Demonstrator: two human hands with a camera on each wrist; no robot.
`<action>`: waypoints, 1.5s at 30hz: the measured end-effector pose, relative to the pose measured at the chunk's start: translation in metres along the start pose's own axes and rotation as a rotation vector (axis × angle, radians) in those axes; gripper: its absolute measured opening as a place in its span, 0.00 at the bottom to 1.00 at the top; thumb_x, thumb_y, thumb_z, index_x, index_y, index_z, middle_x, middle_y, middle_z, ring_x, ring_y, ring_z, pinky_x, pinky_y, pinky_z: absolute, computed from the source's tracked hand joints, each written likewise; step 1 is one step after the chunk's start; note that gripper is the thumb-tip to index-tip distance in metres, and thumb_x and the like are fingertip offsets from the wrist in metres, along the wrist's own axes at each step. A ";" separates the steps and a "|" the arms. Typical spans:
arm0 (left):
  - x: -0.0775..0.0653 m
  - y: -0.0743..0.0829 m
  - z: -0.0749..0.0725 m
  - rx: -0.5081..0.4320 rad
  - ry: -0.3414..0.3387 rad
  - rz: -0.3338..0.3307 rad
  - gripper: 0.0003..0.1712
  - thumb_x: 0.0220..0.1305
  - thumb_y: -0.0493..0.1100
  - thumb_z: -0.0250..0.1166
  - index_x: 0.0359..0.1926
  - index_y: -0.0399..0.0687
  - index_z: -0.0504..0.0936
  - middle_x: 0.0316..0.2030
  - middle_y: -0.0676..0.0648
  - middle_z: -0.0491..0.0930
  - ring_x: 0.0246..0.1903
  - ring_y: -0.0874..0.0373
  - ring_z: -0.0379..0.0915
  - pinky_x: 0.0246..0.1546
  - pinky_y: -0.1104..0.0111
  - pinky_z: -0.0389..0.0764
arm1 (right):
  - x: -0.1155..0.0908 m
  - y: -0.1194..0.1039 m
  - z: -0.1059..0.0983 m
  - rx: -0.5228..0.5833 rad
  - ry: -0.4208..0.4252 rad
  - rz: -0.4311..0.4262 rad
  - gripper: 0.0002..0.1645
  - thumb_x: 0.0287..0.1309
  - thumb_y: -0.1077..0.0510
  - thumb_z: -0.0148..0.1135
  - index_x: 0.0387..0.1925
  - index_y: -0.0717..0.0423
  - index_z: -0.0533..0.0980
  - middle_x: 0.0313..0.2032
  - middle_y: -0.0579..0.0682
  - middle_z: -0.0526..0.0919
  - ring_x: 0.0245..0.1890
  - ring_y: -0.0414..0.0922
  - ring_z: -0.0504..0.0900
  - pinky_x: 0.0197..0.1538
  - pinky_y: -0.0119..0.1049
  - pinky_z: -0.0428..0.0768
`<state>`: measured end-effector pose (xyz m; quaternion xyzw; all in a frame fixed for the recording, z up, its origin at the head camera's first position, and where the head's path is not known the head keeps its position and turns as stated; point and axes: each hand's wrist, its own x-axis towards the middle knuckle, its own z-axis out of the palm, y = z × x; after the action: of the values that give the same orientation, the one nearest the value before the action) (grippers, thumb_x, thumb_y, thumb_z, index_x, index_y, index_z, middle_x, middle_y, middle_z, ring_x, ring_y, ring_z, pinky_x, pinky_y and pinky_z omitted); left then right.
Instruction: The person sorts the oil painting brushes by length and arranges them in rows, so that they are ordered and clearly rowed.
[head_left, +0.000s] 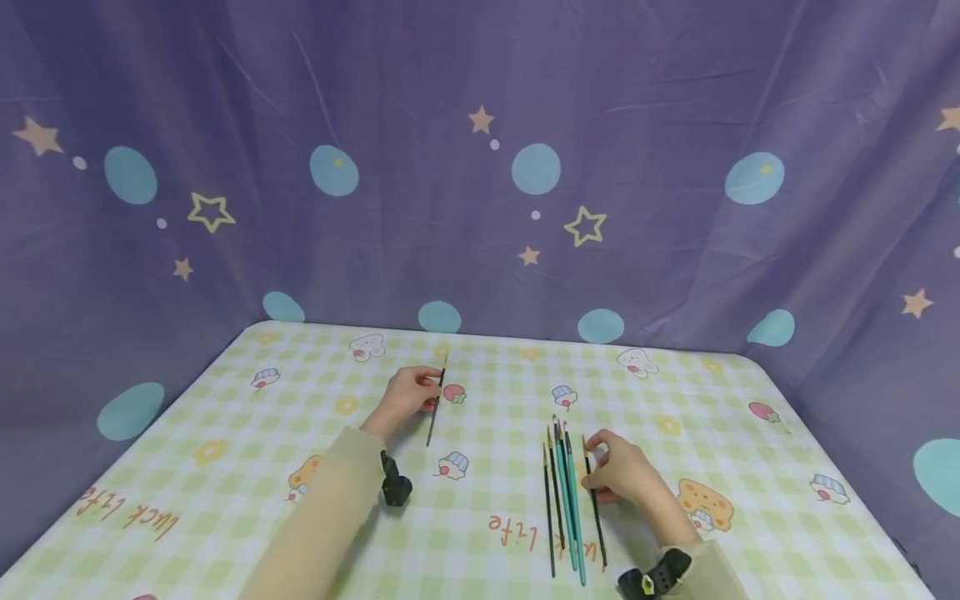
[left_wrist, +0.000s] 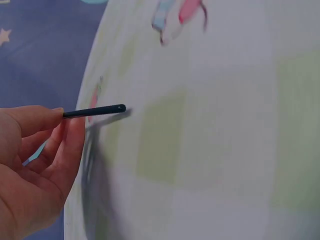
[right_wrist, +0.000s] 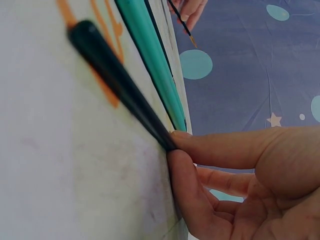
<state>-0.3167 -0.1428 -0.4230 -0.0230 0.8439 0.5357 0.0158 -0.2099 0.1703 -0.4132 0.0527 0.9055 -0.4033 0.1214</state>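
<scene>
Left of the table's middle, my left hand (head_left: 408, 392) pinches a thin dark paintbrush (head_left: 432, 427) between thumb and fingers, its pale bristles pointing away from me. In the left wrist view the brush's rounded handle end (left_wrist: 97, 111) sticks out past the fingertips, close over the cloth. My right hand (head_left: 624, 471) pinches another dark paintbrush (head_left: 599, 525) near its upper part. Its handle (right_wrist: 117, 80) runs close over the cloth in the right wrist view. Just left of that brush, several paintbrushes lie roughly side by side, among them a teal one (head_left: 577, 527) and a slim black one (head_left: 550, 508).
A green-and-white checked tablecloth (head_left: 510, 467) with printed cupcakes, strawberries and lettering covers the table. Behind the far edge hangs a purple curtain (head_left: 420, 233) with stars and blue dots. Black straps with small devices (head_left: 395, 481) circle both wrists.
</scene>
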 end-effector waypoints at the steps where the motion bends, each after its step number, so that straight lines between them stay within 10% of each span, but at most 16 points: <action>1: 0.001 -0.001 -0.001 0.000 0.004 0.000 0.20 0.57 0.33 0.59 0.52 0.38 0.76 0.32 0.42 0.77 0.20 0.60 0.72 0.21 0.71 0.78 | 0.000 0.000 0.000 0.002 0.001 0.000 0.27 0.41 0.69 0.67 0.47 0.59 0.68 0.27 0.54 0.73 0.19 0.44 0.76 0.21 0.33 0.78; 17: 0.021 -0.009 -0.019 0.088 0.027 -0.049 0.20 0.56 0.32 0.59 0.52 0.36 0.75 0.30 0.42 0.76 0.17 0.62 0.70 0.19 0.73 0.76 | 0.001 0.001 0.000 -0.007 -0.005 0.006 0.27 0.42 0.68 0.67 0.46 0.58 0.68 0.28 0.54 0.72 0.20 0.44 0.75 0.21 0.32 0.77; 45: 0.015 -0.003 -0.015 0.288 0.084 -0.059 0.16 0.55 0.34 0.60 0.47 0.37 0.79 0.35 0.40 0.82 0.20 0.61 0.73 0.22 0.73 0.74 | 0.002 0.000 0.000 -0.003 -0.004 0.006 0.27 0.42 0.67 0.68 0.47 0.57 0.69 0.28 0.54 0.72 0.21 0.44 0.75 0.22 0.32 0.77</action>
<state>-0.3319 -0.1576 -0.4198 -0.0678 0.9108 0.4072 -0.0004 -0.2117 0.1705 -0.4133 0.0544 0.9056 -0.4018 0.1244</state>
